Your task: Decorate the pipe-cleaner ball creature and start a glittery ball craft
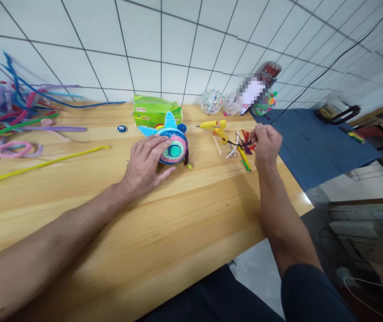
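A round craft piece (174, 150) with coiled pink, blue and teal rings and light blue pointed shapes on top stands on the table. My left hand (147, 163) rests against its left side, fingers spread over the edge. Farther right, my right hand (265, 141) is closed in a pinch above a small pile of cut scraps (241, 150); dark strands show at its fingertips, though what it grips is too small to make out. A yellow glue gun (214, 127) lies between the hands. Behind the craft piece is a green packet (154, 110).
Fuzzy coloured stems (13, 107) are heaped at the far left, with a long yellow one (47, 165) before them. Bead-filled clear balls (211, 101) stand by the tiled wall. A blue cloth (315, 147) and glass pot (333, 111) are at right.
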The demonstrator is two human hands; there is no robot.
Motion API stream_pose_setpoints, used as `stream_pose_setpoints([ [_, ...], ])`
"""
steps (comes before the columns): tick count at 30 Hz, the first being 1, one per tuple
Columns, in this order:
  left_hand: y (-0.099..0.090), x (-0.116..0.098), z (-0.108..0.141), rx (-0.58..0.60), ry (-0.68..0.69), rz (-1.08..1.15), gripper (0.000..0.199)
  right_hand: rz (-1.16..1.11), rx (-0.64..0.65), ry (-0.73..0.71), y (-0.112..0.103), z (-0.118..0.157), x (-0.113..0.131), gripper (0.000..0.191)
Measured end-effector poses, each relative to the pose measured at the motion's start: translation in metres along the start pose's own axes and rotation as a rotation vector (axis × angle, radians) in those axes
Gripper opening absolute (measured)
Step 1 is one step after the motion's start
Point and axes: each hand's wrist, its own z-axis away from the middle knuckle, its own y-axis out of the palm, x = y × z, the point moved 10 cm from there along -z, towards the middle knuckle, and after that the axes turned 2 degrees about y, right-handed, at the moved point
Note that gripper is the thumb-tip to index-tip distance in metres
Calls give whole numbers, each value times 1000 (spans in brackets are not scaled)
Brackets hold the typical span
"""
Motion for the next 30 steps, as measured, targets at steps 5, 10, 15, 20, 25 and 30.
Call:
stream_pose_setpoints([
  [5, -2, 2, 1, -41, -3, 11, 71, 165, 12, 58, -27, -22, -45, 21],
  [10, 4, 13, 2, 0, -49, 28, 78, 346, 93, 15, -13, -29, -51, 14],
  [15, 10, 22, 0, 119, -133, 2, 80, 273, 326, -13, 41, -9, -40, 31],
  [20, 12, 19, -3, 172, -131, -19, 76, 292, 449, -71, 91, 5, -29, 47],
  [25, 13, 16, -1, 144, -70, 13, 80, 509, 418, -39, 110, -19, -42, 42],
  [30, 12, 17, -1, 136, -105, 78, 76, 573, 498, -26, 130, -24, -47, 25],
])
